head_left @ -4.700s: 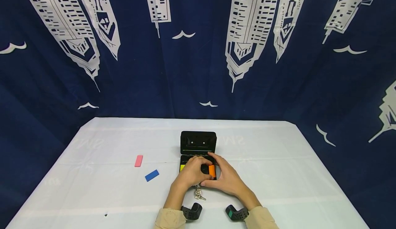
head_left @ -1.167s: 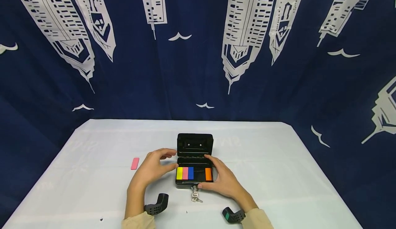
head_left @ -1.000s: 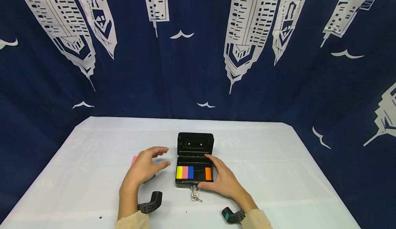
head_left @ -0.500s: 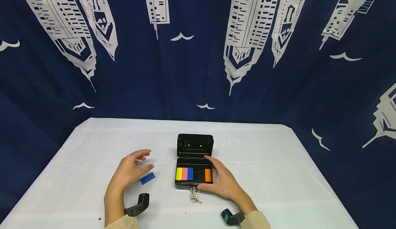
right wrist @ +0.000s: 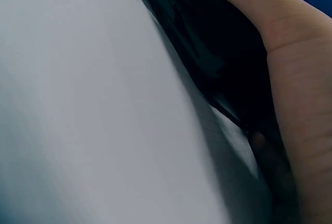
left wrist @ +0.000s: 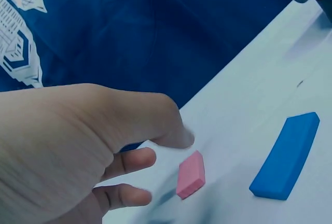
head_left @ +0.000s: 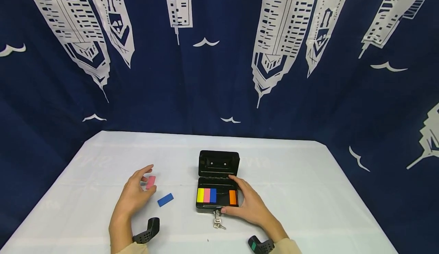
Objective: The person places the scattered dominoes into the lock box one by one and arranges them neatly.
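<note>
My left hand [head_left: 132, 193] is at the left, its fingers parted around a small pink block [head_left: 151, 182] on the white table. In the left wrist view the thumb and fingertips stand a little apart from this pink block [left wrist: 191, 175]. A blue block [head_left: 165, 200] lies slantwise to the right of that hand. My right hand [head_left: 252, 204] grips the right side of a small black cash box [head_left: 223, 207], thumb at the front edge and a finger at the hinge. Its lid stands up. Inside are yellow, pink and blue blocks [head_left: 207, 195] side by side at the left and an orange block [head_left: 233, 197] at the right.
Keys [head_left: 217, 220] hang from the lock at the front of the cash box. The white table [head_left: 291, 177] ends at a dark blue curtain [head_left: 219, 78] with white building prints. Each wrist wears a black camera mount [head_left: 148, 231].
Both hands were at the cash box; my left hand has since moved left, past the blue block, to the pink block on the table. My right hand has stayed at the box's right side.
</note>
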`<state>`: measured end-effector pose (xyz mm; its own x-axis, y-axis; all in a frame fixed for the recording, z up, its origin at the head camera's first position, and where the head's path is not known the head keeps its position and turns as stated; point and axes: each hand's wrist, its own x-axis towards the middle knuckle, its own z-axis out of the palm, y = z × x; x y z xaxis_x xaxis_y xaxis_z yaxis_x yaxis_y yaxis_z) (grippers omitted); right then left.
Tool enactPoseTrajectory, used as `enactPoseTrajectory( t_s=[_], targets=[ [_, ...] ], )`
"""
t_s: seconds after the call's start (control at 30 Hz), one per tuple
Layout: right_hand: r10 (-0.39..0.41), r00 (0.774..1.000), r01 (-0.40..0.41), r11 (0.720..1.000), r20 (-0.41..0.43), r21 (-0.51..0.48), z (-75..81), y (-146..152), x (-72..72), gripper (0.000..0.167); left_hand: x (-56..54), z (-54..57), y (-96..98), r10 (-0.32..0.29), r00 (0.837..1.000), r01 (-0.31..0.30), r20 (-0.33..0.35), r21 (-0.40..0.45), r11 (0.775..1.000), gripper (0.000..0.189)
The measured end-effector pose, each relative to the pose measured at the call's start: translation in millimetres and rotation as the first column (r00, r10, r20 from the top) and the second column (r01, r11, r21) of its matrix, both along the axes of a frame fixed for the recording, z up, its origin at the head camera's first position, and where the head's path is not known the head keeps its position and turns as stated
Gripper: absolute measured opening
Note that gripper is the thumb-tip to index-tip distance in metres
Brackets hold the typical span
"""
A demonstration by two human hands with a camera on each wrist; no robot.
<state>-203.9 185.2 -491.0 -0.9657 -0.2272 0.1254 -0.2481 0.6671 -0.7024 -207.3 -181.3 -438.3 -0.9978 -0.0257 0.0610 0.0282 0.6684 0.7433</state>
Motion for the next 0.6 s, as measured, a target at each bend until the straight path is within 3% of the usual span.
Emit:
enactPoseTrajectory(
  t_s=[0.13,0.27,0.6],
  targets=[
    [0.004,1.0,-0.004,1.0,-0.006,0.003,4.1,1.7,-2.3,0.106,-1.8,-0.6,-0.5,0.015,0.999,-0.015,0.05,0.002,1.0,0.07],
    [-0.001,1.0,0.001,1.0,-0.013,-0.003,5.6,3.1,-3.7,0.105,-3.8,-3.5,-0.8,0.022,0.998,-0.021,0.058,-0.006,1.0,0.069],
    [0.005,1.0,-0.005,1.0,0.001,-0.003,0.9,0.7,-1.0,0.106,-5.6,-20.9,-4.4,0.045,0.995,-0.044,0.093,-0.014,0.999,0.071]
  ],
)
